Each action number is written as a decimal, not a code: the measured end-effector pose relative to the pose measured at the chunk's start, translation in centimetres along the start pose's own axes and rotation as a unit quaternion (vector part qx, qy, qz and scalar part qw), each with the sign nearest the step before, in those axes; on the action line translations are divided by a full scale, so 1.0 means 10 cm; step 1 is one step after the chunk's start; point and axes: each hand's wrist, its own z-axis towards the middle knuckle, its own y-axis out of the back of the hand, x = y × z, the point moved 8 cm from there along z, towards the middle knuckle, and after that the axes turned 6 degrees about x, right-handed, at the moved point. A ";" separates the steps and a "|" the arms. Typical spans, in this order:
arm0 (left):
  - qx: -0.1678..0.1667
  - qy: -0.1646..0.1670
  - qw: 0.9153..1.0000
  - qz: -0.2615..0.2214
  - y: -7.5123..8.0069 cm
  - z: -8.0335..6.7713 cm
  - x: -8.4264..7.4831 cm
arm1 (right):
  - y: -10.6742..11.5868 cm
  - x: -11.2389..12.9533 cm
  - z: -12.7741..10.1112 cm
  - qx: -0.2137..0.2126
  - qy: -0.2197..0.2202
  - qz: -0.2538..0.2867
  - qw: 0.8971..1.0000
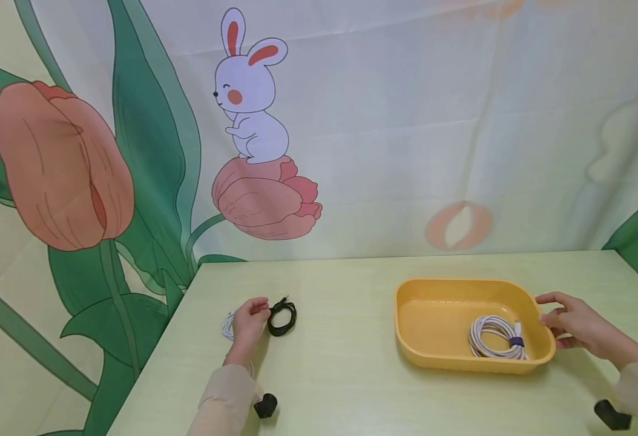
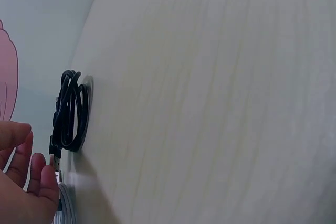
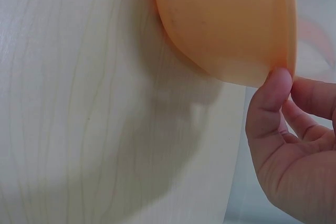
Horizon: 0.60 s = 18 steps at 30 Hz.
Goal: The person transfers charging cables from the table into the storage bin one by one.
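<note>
While the left hand [image 1: 250,324] curls loosely at the black cable coil [image 1: 282,317] near the table's left edge, gripping nothing | right hand [image 1: 572,327] pinches the yellow tray [image 1: 433,290] rim, white cable [image 1: 496,338] inside | likely step: reaching; next needs a firm pinch | second white cable mostly hidden beneath left hand.

The table [image 1: 351,363] has a pale, smooth laminate top with a printed wood grain and a matt to faintly satin finish. The yellow tray [image 1: 406,327] is moulded plastic, smooth, with a soft sheen; the white cable [image 1: 493,342] coiled in it looks braided and matt, bound by a dark strap, while the black cable [image 1: 282,318] has a smooth, slightly glossy rubber-like jacket. The backdrop [image 1: 406,121] is printed cloth, matt, with faint creases, and the sleeves [image 1: 223,402] are a soft, matt beige knit.
</note>
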 end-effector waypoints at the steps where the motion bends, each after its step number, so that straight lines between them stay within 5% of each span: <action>1: 0.000 -0.003 1.000 0.004 0.00 0.01 0.00 | 0.00 0.00 0.00 0.000 0.000 0.000 1.000; 18: 0.016 0.000 0.999 0.037 0.00 0.01 0.00 | -0.01 0.00 -0.02 0.005 -0.001 0.008 1.000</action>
